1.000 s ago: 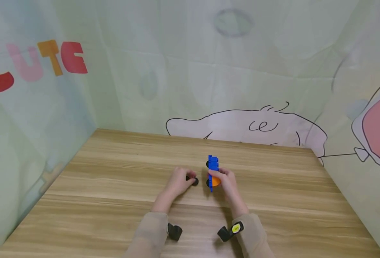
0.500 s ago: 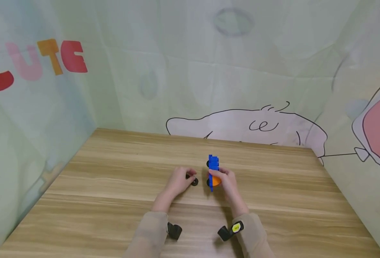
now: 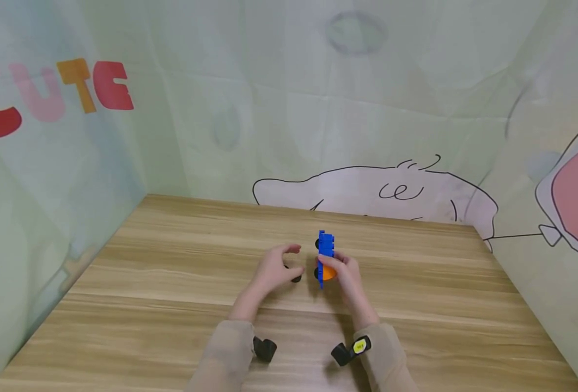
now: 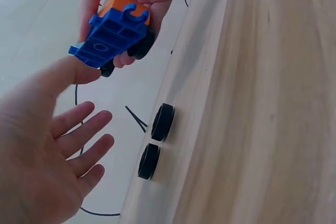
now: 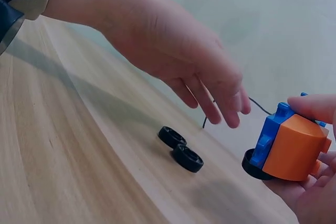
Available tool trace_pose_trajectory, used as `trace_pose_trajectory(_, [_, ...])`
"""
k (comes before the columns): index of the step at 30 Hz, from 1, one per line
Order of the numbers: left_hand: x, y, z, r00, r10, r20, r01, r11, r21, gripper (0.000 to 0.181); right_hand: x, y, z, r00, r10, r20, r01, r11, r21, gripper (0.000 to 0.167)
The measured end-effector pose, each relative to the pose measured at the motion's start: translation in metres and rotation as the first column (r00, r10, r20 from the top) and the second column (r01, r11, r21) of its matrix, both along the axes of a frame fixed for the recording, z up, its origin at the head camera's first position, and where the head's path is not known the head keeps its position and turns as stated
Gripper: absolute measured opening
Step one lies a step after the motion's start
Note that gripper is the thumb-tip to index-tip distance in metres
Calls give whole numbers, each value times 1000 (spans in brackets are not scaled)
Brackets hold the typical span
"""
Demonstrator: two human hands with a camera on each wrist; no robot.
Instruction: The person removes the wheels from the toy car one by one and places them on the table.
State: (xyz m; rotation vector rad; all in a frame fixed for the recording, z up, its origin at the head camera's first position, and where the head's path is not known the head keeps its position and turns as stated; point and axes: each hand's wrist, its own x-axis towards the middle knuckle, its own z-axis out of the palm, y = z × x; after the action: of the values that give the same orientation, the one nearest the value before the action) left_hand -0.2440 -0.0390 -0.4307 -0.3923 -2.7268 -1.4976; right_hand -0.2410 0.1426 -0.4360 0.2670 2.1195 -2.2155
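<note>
My right hand (image 3: 347, 274) grips a blue toy chassis (image 3: 326, 245) with an orange block (image 5: 295, 148) on it. Two black wheels show on its left side in the head view. Fingers spread and holding nothing, my left hand (image 3: 272, 270) is above two loose black wheels, which lie side by side on the table. Both the farther wheel (image 4: 163, 122) and the nearer wheel (image 4: 149, 161) show in the left wrist view, beside the left hand (image 4: 63, 140). In that view the left thumb appears close to the chassis (image 4: 107, 38); whether it touches cannot be told.
The wooden table (image 3: 181, 245) spans the area under both hands. Behind it and at its sides hang printed cloth walls (image 3: 210, 109) with coloured letters and line drawings. Black wrist-worn devices sit at both sleeves.
The left hand's thumb and fingers have parted from the loose wheels, and the hand has risen slightly. The right hand has shifted a little away from the body with the blue and orange toy.
</note>
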Motion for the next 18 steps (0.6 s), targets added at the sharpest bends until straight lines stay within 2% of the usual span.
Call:
trace_pose_trajectory(3, [1, 1, 3, 999, -43, -34, 43, 999, 16, 63, 1, -1, 2, 1000, 4, -17, -5, 1000, -17, 40])
trace_pose_trajectory(8, [4, 5, 9, 993, -109, -39, 111, 992, 56, 83, 2, -4, 6, 1000, 7, -26, -7, 1000, -10, 45])
trace_pose_trajectory(11, [6, 9, 11, 993, -114, -23, 116, 991, 74, 93, 3, -7, 6, 999, 11, -39, -11, 1000, 3, 48])
trace_pose_trajectory(18, [10, 20, 10, 997, -73, -23, 75, 992, 99, 100, 4, -13, 6, 999, 9, -46, -8, 1000, 20, 54])
